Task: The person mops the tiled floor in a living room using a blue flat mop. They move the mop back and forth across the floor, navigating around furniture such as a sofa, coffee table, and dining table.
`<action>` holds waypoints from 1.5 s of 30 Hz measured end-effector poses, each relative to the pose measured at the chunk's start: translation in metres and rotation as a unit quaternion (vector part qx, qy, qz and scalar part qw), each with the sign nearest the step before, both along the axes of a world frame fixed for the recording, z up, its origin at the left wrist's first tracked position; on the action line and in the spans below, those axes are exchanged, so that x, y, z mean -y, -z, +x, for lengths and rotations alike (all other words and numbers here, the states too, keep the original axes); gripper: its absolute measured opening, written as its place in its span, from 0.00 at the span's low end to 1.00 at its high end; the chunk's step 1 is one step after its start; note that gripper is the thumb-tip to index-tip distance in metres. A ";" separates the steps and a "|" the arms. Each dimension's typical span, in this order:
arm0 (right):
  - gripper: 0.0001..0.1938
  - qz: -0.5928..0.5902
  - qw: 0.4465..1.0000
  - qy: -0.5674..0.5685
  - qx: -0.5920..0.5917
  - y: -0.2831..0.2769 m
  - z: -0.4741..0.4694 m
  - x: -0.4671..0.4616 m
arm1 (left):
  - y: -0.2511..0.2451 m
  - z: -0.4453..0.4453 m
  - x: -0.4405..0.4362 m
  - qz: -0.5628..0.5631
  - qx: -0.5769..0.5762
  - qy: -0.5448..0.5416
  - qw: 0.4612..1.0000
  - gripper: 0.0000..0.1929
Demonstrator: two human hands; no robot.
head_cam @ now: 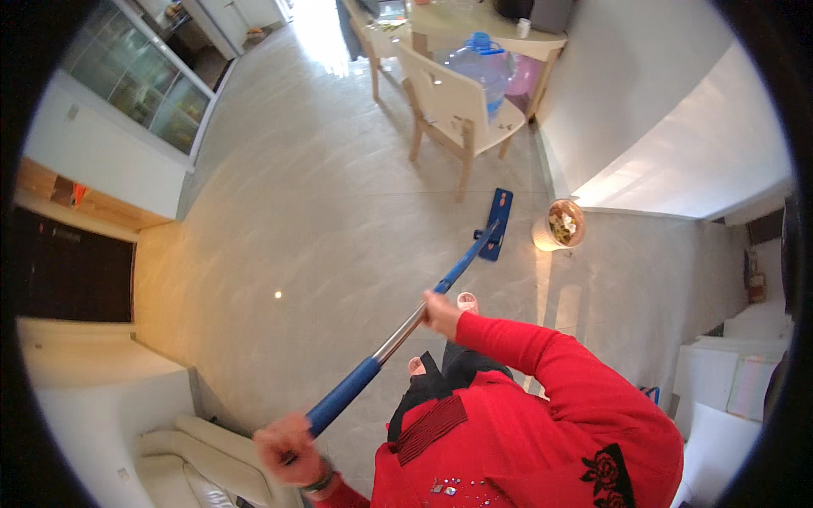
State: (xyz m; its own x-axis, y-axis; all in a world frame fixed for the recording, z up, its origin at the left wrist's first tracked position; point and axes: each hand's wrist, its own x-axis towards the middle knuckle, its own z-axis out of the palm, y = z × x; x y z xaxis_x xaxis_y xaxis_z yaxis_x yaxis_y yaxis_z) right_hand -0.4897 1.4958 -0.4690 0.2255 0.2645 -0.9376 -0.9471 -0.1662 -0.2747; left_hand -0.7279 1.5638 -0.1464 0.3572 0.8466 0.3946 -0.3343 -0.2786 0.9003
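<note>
A flat mop (pixel 406 330) with a blue and metal handle slants across the view. My left hand (pixel 290 448) grips the top end of its blue handle, low in the picture. Further down the shaft, my right hand (pixel 441 314) is closed around the pole near where metal meets blue. The blue rectangular mop head (pixel 496 223) rests on the grey tiled floor (pixel 305 241), ahead and to the right of my feet. Close to the head's right side stands a waste bin (pixel 547 236) with refuse in it.
A pale wooden chair (pixel 444 101) stands beyond the mop head, bearing a large blue water bottle (pixel 486 70). Behind it is a table (pixel 444 20). White walls (pixel 648 95) bound the right. A cream sofa (pixel 197 457) sits lower left; a dark door (pixel 73 267) is at left.
</note>
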 end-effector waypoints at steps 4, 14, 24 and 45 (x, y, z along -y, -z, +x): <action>0.11 0.049 0.988 -0.125 -0.071 -0.045 -0.137 -0.053 | -0.058 -0.104 0.000 -0.010 0.057 -0.083 0.995 0.17; 0.11 0.251 0.942 -0.210 -0.071 -0.033 -0.154 -0.150 | -0.019 -0.113 0.038 0.123 -0.060 -0.230 0.964 0.11; 0.16 0.167 0.976 -0.033 -0.137 0.068 -0.008 -0.022 | -0.032 -0.001 -0.045 0.262 0.150 -0.086 0.949 0.16; 0.19 0.227 0.924 0.293 -0.091 0.038 0.337 -0.050 | -0.134 0.267 -0.175 0.222 0.098 -0.224 0.944 0.15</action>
